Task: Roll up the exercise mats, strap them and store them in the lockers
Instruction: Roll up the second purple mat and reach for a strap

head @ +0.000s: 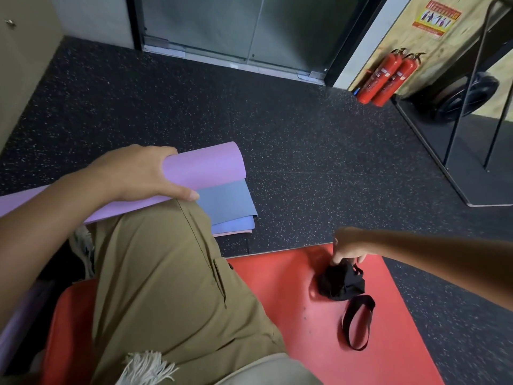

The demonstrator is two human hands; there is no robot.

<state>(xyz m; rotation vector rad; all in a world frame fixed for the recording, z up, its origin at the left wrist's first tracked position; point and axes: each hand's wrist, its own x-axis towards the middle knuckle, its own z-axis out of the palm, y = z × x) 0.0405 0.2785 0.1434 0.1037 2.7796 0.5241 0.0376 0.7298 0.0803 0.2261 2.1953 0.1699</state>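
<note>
Kneeling on red mat, purple roll in L hand, R at straps.
L hand grips rolled purple mat over knee, above flat blue-grey mats. R hand pinches black strap bundle lying on red mat; loose strap loop just beside.

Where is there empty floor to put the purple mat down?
Bare speckled floor stretches between the stacked mats, glass door and fire extinguishers. It is crowded on the red mat, where the right hand touches black straps.
</note>
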